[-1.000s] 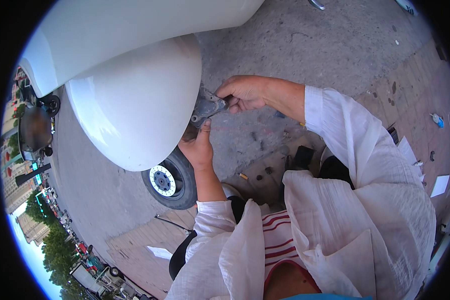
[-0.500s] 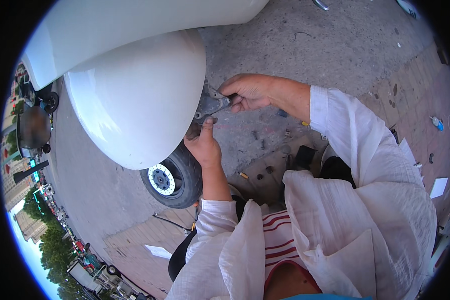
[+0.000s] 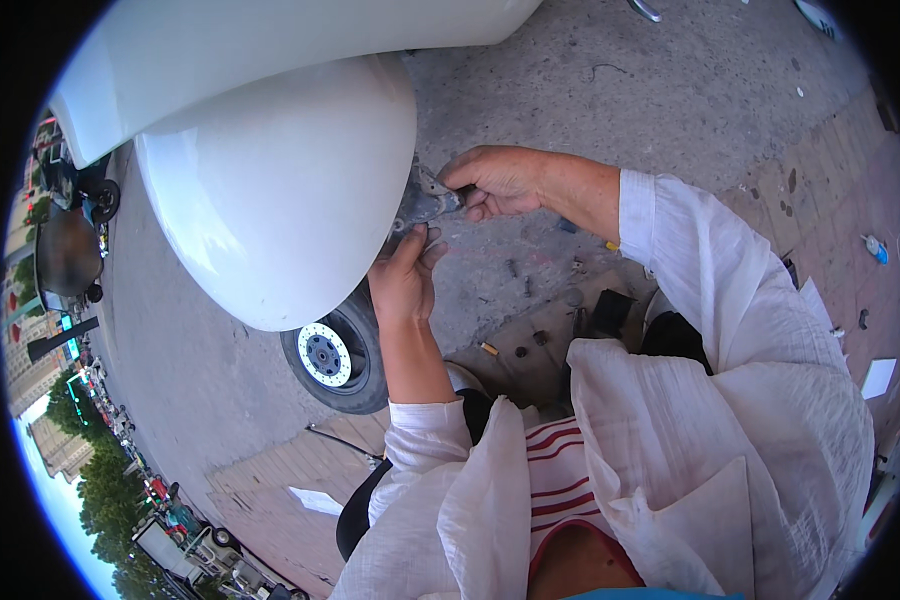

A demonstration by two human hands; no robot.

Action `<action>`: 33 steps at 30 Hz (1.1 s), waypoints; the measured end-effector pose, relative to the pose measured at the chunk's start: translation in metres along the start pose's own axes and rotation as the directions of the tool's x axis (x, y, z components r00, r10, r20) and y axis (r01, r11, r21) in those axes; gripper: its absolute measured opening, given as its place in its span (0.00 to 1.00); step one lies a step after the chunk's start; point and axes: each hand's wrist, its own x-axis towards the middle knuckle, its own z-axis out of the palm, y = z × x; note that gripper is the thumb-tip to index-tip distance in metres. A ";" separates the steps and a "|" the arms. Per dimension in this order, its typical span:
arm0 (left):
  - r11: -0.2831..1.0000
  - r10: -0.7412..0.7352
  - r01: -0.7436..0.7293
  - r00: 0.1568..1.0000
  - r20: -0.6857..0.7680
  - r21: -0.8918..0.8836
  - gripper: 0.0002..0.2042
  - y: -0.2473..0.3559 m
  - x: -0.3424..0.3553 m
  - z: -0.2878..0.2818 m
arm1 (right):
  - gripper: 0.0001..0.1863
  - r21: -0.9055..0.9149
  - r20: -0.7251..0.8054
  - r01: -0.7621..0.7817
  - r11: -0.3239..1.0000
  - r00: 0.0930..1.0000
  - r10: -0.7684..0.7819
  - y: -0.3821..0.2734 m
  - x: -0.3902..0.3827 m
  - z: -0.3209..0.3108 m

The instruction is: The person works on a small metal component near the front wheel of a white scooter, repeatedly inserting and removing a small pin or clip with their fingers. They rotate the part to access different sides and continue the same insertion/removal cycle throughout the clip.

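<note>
A grey metal bracket [image 3: 427,203] sits at the right edge of a glossy white mudguard [image 3: 280,190]. The fingers of my right hand [image 3: 498,182] are closed round the bracket's right tip; what else may lie between them is hidden. From below, my left hand [image 3: 404,278] is closed at the bracket's lower end, thumb up against it and fingers curled. Behind my left forearm a black-tyred wheel [image 3: 362,345] with a pale perforated brake disc [image 3: 324,355] rests below the mudguard, partly covered.
A larger white body panel [image 3: 270,50] overhangs the mudguard. On the ground near my knees lie a black pouch-like item [image 3: 610,313], a small orange-tipped piece [image 3: 488,349] and several dark parts. White sheets [image 3: 878,378] lie farther right. Parked vehicles [image 3: 195,545] stand at far left.
My left hand has turned and shifted slightly; its fingers now show curled right of the thumb, and its forearm covers more of the wheel. My right hand keeps its hold.
</note>
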 end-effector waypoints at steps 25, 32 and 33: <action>0.913 -0.170 0.205 0.977 0.128 -0.353 0.17 -0.034 0.014 -0.052 | 0.08 0.006 -0.046 -0.004 1.000 0.999 0.005 -0.005 -0.012 -0.002; 0.934 -0.125 0.163 0.983 0.138 -0.318 0.18 -0.029 0.009 -0.045 | 0.09 -0.024 -0.054 -0.007 1.000 0.999 0.005 -0.007 -0.014 0.002; 0.928 -0.126 0.168 0.982 0.143 -0.334 0.19 -0.030 0.009 -0.044 | 0.09 -0.021 -0.058 -0.006 1.000 0.998 0.005 -0.007 -0.014 0.001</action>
